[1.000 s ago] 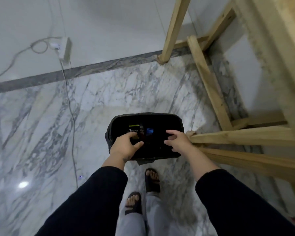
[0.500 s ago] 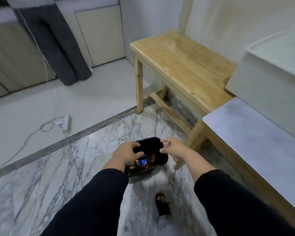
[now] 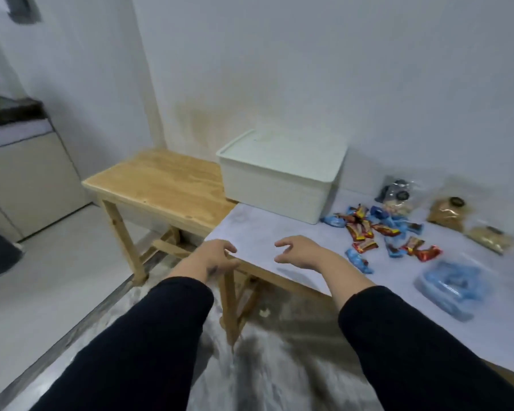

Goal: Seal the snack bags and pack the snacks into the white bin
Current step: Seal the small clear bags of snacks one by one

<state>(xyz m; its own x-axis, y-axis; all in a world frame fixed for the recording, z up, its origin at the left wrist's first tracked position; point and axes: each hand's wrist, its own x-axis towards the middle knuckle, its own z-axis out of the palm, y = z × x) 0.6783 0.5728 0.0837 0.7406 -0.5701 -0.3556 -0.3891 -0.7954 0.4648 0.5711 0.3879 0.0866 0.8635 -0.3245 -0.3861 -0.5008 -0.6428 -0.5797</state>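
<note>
Both hands, left hand (image 3: 217,256) and right hand (image 3: 298,252), are held empty, fingers loosely curled, centre frame. No bag is yet sealed; the lidded white bin (image 3: 279,179) must probably be opened next.

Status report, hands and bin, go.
Left hand and right hand open, empty. Lidded white plastic bin untouched; red and blue wrapped snacks loose beside it. Nothing obstructing.

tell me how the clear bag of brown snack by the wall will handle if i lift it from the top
The clear bag of brown snack looks soft and slumped, so probably floppy. Its loose contents would likely shift downward. If unsealed, tipping may spill.
</note>
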